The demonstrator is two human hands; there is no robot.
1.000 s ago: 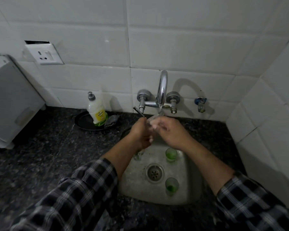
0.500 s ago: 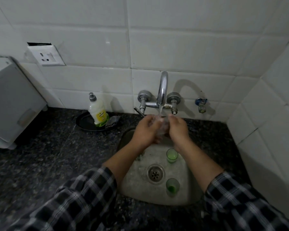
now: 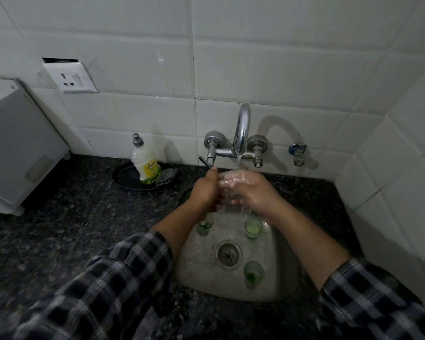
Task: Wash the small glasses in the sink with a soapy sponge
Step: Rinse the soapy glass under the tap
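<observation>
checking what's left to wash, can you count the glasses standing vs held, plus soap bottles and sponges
standing glasses: 3
held glass: 1
soap bottle: 1
sponge: 1
total: 6

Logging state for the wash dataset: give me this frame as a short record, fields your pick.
tap: running
left hand: grips clear glass under the stream
right hand: on the same glass, grip blurred
sink: three upright glasses with green residue: back left, back right, front right
sponge: not in hand, at edge of plate
soap bottle: upright on plate
</observation>
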